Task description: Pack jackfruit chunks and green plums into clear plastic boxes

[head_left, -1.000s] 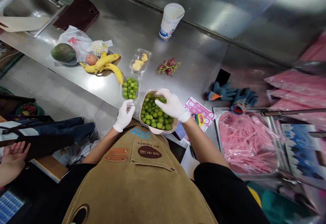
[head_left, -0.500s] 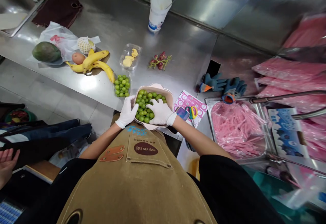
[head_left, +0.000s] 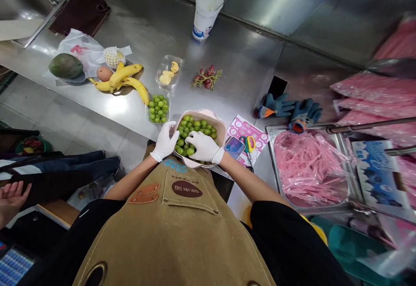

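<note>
A pink bowl (head_left: 218, 121) full of green grapes (head_left: 196, 126) rests at the near edge of the steel counter, against my apron. My left hand (head_left: 165, 142), in a white glove, curls round the bowl's left rim. My gloved right hand (head_left: 203, 146) lies on the grapes at the bowl's near side, fingers bent into them; what they pinch is hidden. A small clear tub of green grapes (head_left: 157, 108) stands just left of the bowl.
Bananas (head_left: 125, 79), a mango (head_left: 66, 66), a clear tub of fruit pieces (head_left: 170, 73), red grapes (head_left: 206, 77) and a white cup (head_left: 205, 14) lie farther back. A phone (head_left: 234, 146), scissors (head_left: 248, 143), blue gloves (head_left: 290, 110) and a tray of pink straws (head_left: 308, 164) are right. Another person's hand (head_left: 12, 196) shows at far left.
My right hand drew back from the bowl's far side to its near side. My left hand moved from beside the bowl onto its left rim. The bowl sits a little closer to me.
</note>
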`<state>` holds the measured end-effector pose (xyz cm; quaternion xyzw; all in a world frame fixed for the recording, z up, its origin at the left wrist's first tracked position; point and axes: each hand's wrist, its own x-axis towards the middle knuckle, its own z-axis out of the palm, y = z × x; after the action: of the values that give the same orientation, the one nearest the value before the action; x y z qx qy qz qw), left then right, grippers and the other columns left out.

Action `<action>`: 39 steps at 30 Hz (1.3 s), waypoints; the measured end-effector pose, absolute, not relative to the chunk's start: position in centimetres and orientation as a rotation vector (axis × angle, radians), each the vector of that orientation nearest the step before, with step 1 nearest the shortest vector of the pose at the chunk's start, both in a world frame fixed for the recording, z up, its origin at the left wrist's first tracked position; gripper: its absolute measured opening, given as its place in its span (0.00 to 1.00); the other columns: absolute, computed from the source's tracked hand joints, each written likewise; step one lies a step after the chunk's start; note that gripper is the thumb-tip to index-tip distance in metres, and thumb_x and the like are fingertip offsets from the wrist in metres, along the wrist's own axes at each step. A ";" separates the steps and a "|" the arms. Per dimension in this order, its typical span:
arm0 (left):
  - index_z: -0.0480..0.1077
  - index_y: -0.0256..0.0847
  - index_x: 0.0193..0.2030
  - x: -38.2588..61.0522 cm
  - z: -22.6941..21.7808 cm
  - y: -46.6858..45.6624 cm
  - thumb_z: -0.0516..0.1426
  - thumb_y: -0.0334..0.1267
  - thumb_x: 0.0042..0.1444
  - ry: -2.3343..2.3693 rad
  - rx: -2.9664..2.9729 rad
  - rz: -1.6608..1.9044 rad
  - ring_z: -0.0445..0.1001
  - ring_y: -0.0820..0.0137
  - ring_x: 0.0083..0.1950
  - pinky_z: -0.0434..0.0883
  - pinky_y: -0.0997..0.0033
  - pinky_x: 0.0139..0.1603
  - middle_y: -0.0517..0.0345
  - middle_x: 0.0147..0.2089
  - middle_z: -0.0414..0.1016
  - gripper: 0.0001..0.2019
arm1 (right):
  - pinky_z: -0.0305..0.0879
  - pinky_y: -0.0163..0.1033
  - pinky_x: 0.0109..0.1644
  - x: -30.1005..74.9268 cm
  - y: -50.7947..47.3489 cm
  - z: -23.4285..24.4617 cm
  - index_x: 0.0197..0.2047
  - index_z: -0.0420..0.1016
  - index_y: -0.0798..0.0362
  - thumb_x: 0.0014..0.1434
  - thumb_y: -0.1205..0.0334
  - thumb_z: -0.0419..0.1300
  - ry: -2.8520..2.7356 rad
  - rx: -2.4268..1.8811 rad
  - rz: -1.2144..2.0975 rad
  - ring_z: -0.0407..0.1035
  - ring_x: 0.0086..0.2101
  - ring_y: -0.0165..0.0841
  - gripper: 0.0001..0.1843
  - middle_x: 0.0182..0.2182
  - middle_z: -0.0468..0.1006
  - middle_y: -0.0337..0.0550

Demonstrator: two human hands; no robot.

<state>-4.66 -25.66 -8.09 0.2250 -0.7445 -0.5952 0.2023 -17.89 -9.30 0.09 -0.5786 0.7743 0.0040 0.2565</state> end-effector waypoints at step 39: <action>0.71 0.44 0.45 -2.2 -7.3 -29.7 0.61 0.43 0.69 -1.832 0.966 -1.448 0.75 0.68 0.39 0.74 0.68 0.47 0.59 0.39 0.75 0.07 | 0.62 0.62 0.75 -19.3 -7.6 2.0 0.76 0.67 0.55 0.60 0.51 0.72 2.120 -1.392 -0.243 0.65 0.69 0.59 0.45 0.73 0.67 0.64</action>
<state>-2.20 -29.67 -7.35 0.3644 -0.6911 -0.5460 0.3024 -19.32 -7.62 2.00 -0.5223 0.7957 -0.0912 0.2928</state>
